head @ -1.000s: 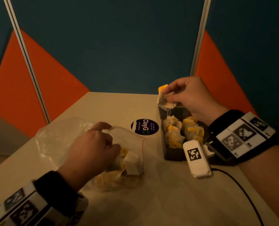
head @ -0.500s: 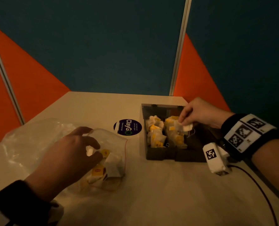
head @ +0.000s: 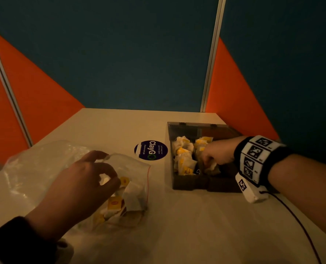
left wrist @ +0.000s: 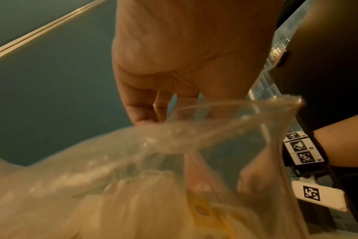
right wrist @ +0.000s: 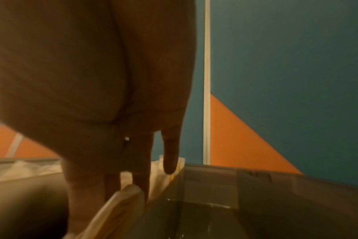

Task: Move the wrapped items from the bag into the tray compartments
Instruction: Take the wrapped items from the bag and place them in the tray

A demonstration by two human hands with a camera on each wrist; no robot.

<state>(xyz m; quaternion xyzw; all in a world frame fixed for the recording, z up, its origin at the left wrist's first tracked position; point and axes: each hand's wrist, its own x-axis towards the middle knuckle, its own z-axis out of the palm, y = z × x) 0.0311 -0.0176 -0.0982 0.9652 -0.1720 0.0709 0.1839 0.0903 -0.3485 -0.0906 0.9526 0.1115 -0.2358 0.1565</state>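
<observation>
Table (head: 177, 225): pale top, dim light, teal/orange partition panels behind.

Bag (head: 44, 168): clear zip-type plastic w/ red seal line, lying on table at left, mouth facing right. Inside, near the mouth: several wrapped items (head: 131, 199), white paper w/ yellow tags, heaped together.

Left hand (head: 82, 187): over the bag, thumb + fingers pinching the top edge of the mouth and holding it lifted open. Left wrist view shows the bag rim (left wrist: 235, 106) pulled up under the fingers (left wrist: 139, 110).

Tray (head: 189, 184): dark, w/ dividers, on table at right, well apart from the bag. Left compartment holds a row of wrapped items; next compartment holds more at its far end.

Right hand (head: 218, 155): down inside the tray, second compartment from left, near end. Fingers (right wrist: 141, 177) point down, closed on one wrapped item (head: 212, 168) that sits low in that compartment; right wrist view shows white paper between fingers and thumb.

Misc.: round dark sticker (head: 150, 150) reading "ClayGO" on table, between bag and tray. Marker-patterned wristband (head: 253, 159) on right wrist, w/ small white tagged unit (head: 250, 189) hanging below and a dark cable (head: 301, 229) trailing across table.
</observation>
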